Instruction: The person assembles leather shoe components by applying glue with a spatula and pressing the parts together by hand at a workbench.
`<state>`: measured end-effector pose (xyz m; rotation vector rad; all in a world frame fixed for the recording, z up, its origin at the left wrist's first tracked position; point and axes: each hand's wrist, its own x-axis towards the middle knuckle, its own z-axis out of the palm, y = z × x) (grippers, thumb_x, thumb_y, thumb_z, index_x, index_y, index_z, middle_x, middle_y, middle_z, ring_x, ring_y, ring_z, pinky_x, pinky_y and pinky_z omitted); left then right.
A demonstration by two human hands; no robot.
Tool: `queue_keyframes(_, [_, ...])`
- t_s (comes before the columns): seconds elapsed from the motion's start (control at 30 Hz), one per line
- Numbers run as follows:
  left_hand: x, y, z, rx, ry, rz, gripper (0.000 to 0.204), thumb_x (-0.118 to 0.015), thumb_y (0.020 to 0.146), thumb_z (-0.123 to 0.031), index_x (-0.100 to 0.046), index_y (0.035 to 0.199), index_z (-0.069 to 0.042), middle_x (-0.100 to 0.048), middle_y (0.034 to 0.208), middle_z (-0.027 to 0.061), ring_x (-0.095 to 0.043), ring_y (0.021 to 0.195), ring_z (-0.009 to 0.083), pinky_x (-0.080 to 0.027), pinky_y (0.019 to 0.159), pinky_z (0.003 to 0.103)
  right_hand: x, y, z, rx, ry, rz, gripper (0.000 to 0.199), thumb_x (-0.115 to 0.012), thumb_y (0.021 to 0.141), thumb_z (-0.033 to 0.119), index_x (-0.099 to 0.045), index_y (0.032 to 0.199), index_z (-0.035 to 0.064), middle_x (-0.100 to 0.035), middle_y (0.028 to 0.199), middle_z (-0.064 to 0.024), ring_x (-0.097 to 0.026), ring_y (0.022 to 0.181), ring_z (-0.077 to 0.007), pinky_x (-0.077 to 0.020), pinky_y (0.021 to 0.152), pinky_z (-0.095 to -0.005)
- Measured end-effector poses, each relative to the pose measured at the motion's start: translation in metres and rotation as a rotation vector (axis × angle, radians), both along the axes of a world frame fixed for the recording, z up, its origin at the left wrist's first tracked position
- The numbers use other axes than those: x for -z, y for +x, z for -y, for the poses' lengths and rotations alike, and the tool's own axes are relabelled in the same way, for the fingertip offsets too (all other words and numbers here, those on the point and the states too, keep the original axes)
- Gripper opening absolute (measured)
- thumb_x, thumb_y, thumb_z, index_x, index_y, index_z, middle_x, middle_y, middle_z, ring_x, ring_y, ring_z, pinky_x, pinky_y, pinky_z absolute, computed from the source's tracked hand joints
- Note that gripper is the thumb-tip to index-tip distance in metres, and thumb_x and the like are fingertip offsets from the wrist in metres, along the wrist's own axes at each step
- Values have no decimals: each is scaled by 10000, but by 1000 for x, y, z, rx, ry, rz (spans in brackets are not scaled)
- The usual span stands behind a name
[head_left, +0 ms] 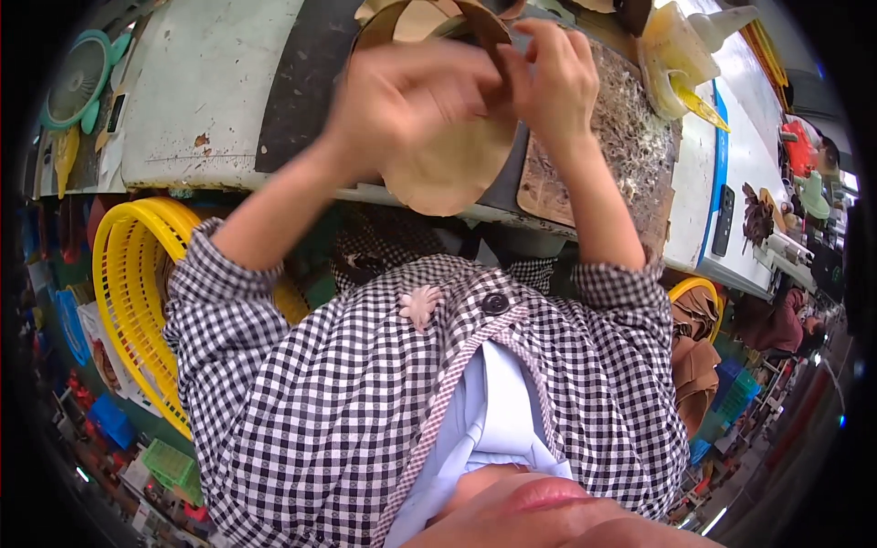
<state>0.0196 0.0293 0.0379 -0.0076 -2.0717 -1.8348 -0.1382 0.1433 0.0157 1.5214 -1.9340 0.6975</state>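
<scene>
A tan and brown leather piece (448, 175), curved like a shoe upper, lies at the table's front edge, and its rounded tan end hangs a little over the edge. Over its left side is my left hand (402, 100), smeared by motion, so its fingers cannot be read. At the piece's dark brown band (482, 27), my right hand (559, 87) has thumb and fingers pinched together on the edge. The left hand hides part of the leather, and the top of the piece runs out of view.
A dark mat (297, 91) lies under the work. To the right are a glue-crusted board (630, 119) and a yellowish squeeze bottle (681, 55). A green fan (80, 82) stands far left. Yellow baskets (114, 283) flank me below the table; the right one holds brown leather pieces (694, 361).
</scene>
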Motion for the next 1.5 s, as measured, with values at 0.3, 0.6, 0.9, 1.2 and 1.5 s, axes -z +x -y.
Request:
queue_keyframes(0.3, [89, -33, 96, -703, -1103, -126, 372, -552, 747, -155, -514, 1116, -133, -460, 1184, 103, -370, 1131, 317, -327, 905, 413, 43, 99, 5, -326, 696, 169, 1054, -312, 630, 745, -226, 1315, -52, -199, 1388, -210, -193, 1281, -365, -177, 990, -557])
queue_keyframes(0.6, [82, -32, 95, -898, -1341, -110, 277, -538, 782, -236, -576, 1041, -148, -486, 1200, 82, -380, 1156, 298, -323, 902, 458, 27, 109, -18, -797, 905, 269, 970, -363, 622, 741, -431, 1216, -22, -331, 1327, -207, -294, 1252, -319, -186, 995, -555])
queue_keyframes(0.9, [44, 119, 297, -1048, -1070, 386, 389, -538, 799, -292, -510, 1165, -163, -577, 1001, 187, -560, 891, 367, -461, 735, 423, -2, -10, -1, -115, 40, 437, 503, -730, 608, 222, -554, 1059, 87, -549, 1003, -91, -508, 930, -271, -400, 804, -385])
queue_keyframes(1.2, [5, -50, 89, -30, -600, 49, 331, -514, 835, -143, -504, 1138, -9, -508, 1177, 153, -458, 1120, 287, -355, 943, 349, 37, 6, 23, -301, 275, -116, 163, -552, 613, 234, -621, 759, 214, -541, 785, 13, -463, 923, -205, -326, 794, -465])
queue_keyframes(1.5, [49, -62, 13, 297, -1307, 112, 771, -466, 783, -501, -252, 1331, -3, -205, 1408, 120, -154, 1315, 262, -195, 1035, 432, 16, -27, -50, 143, -173, 596, 222, -683, 663, 221, -598, 790, 61, -570, 752, -84, -549, 734, -247, -436, 673, -335])
